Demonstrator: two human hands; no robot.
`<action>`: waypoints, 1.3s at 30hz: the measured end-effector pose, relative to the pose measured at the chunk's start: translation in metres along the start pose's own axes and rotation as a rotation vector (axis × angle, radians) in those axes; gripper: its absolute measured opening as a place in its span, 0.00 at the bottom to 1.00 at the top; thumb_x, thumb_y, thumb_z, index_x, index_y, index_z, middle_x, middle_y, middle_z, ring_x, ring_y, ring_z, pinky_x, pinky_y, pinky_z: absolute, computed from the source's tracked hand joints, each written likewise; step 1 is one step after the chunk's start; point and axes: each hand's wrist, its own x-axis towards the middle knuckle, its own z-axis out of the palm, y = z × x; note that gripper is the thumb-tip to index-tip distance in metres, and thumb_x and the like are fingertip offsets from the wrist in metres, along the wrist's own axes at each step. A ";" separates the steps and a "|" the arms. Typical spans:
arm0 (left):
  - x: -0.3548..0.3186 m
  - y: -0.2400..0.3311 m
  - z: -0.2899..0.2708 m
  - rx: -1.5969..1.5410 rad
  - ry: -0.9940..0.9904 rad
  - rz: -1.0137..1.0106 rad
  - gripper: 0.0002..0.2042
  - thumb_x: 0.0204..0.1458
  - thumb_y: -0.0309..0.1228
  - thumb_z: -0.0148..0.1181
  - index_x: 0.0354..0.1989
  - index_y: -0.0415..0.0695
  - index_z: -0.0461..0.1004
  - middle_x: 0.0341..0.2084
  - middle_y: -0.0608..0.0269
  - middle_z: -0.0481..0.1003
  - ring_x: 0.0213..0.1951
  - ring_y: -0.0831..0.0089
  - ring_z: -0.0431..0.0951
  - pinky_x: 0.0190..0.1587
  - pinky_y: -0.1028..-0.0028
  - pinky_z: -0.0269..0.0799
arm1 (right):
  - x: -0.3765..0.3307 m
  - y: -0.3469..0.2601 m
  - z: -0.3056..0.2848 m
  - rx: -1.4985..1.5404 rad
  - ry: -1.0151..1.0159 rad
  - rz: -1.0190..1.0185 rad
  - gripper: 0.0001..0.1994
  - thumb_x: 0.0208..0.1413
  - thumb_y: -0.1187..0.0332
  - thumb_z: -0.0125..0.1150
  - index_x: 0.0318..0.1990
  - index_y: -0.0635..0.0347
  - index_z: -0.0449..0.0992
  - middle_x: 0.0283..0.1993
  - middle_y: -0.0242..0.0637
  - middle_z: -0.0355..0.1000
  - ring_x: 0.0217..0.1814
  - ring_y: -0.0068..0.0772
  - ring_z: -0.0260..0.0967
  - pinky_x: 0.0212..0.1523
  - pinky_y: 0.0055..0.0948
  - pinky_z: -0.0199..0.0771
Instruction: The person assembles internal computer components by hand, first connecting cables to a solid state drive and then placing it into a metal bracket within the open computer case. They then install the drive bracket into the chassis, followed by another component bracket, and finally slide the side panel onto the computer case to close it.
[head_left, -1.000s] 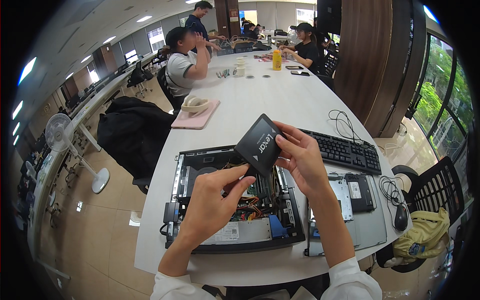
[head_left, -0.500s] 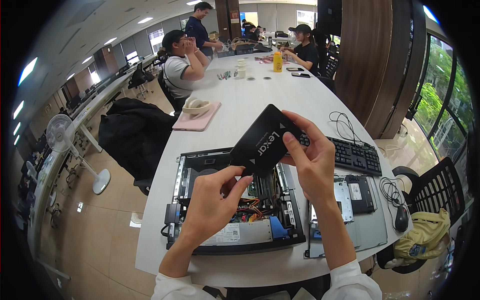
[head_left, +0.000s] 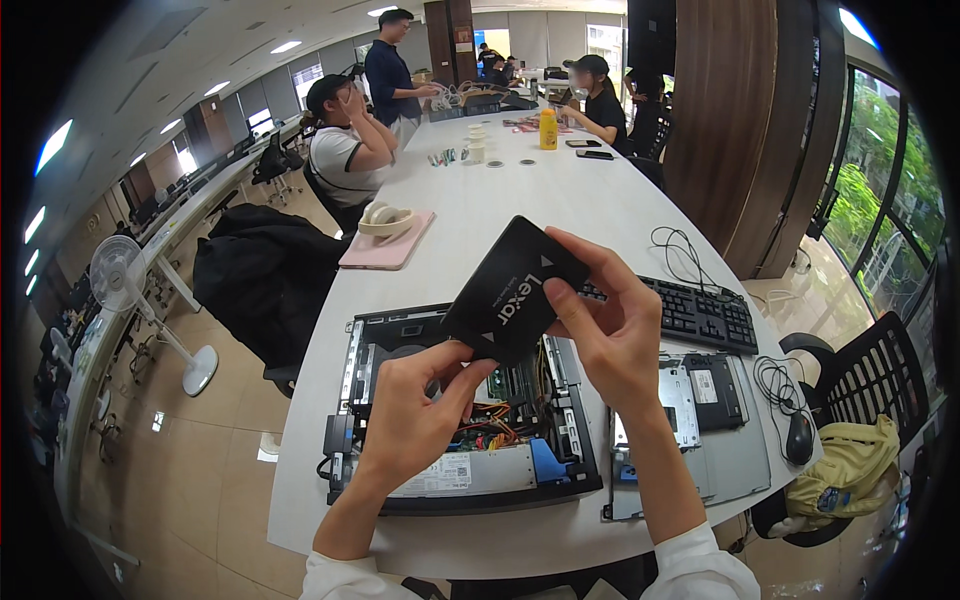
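Note:
A flat black solid-state drive is tilted above an opened desktop computer case. My right hand grips the drive's right side, thumb on its printed face. At the drive's lower edge, the thumb and forefinger of my left hand are pinched together, touching or nearly touching it. Whatever lies between those fingertips is too small or hidden to make out. Below both hands, the case shows coloured wires, a green circuit board and a blue latch; my left hand covers part of it.
Right of the case lie a metal cover panel, a drive bracket, a black keyboard and a mouse with its cable. Headphones rest on a pink tablet case. Several people are around the table's far part.
The drive and both hands have shifted slightly left and down in the picture, and the case has shifted left with the view. The grip on the drive is the same.

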 end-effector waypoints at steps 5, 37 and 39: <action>-0.002 0.001 0.000 0.050 -0.068 0.013 0.09 0.62 0.29 0.63 0.38 0.33 0.80 0.19 0.60 0.79 0.21 0.80 0.76 0.26 0.77 0.67 | 0.010 -0.003 -0.019 0.011 -0.090 0.163 0.20 0.64 0.75 0.62 0.63 0.67 0.72 0.54 0.47 0.78 0.45 0.28 0.82 0.40 0.23 0.87; 0.006 -0.007 -0.019 0.298 -0.033 0.100 0.18 0.71 0.37 0.49 0.58 0.35 0.72 0.44 0.47 0.81 0.42 0.59 0.82 0.45 0.65 0.77 | 0.009 0.024 -0.015 -0.126 -0.125 0.188 0.14 0.64 0.74 0.59 0.55 0.61 0.83 0.40 0.35 0.83 0.34 0.18 0.78 0.34 0.17 0.76; 0.006 -0.004 -0.019 0.139 0.059 0.158 0.20 0.70 0.36 0.54 0.62 0.34 0.69 0.44 0.51 0.81 0.40 0.69 0.81 0.45 0.70 0.76 | 0.004 0.023 -0.008 -0.097 -0.183 0.216 0.14 0.65 0.75 0.59 0.56 0.60 0.83 0.41 0.34 0.83 0.37 0.17 0.78 0.36 0.17 0.76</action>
